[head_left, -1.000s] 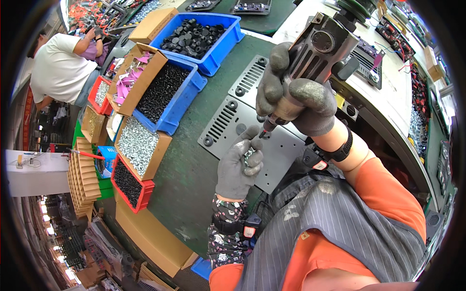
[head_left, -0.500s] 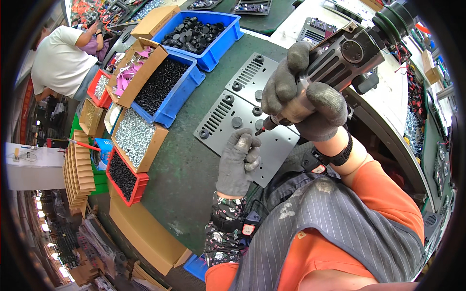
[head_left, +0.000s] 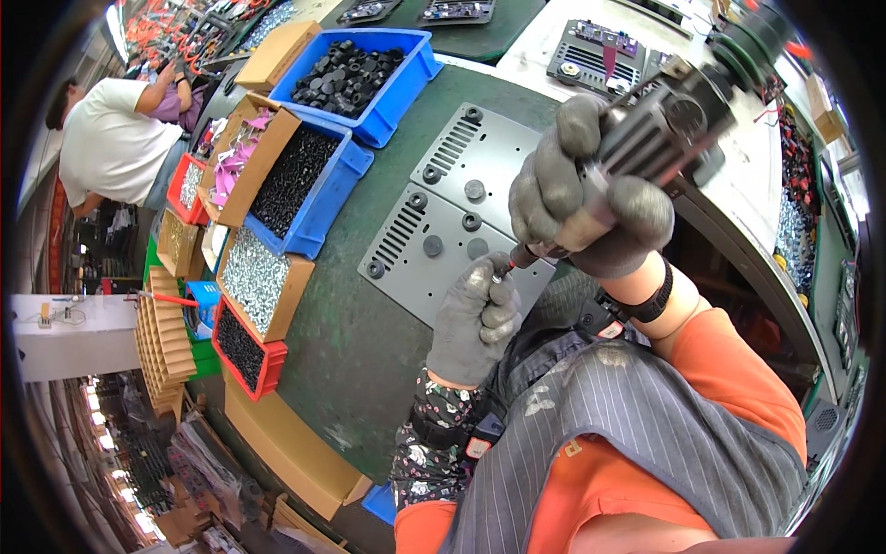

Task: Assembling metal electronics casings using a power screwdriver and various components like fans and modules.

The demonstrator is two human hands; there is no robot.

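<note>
My right hand (head_left: pixel 600 198), in a dark grey glove, grips a power screwdriver (head_left: pixel 660 120) slanting down to the left. My left hand (head_left: pixel 472 323), in a lighter grey glove, is closed in a pinch at the red-collared bit, on what looks like a small silver screw (head_left: pixel 498 276). Both hands are over the near edge of two grey slotted metal plates, the near plate (head_left: pixel 415 268) and the far plate (head_left: pixel 503 148), which lie side by side. Black round feet (head_left: pixel 433 246) sit on them. My left hand hides part of the near plate.
Left of the plates on the green table (head_left: pixel 323 369) stand a blue bin of black caps (head_left: pixel 429 60), a blue bin of black screws (head_left: pixel 309 245), a cardboard box of silver screws (head_left: pixel 293 295) and a red bin (head_left: pixel 270 369). Circuit-board assemblies (head_left: pixel 591 60) lie behind. Someone in white (head_left: pixel 120 138) works far left.
The screwdriver has moved right and slightly nearer. My left hand has moved right, its fingertips now at the bit's tip. The view has shifted a little, so plates and bins appear further left.
</note>
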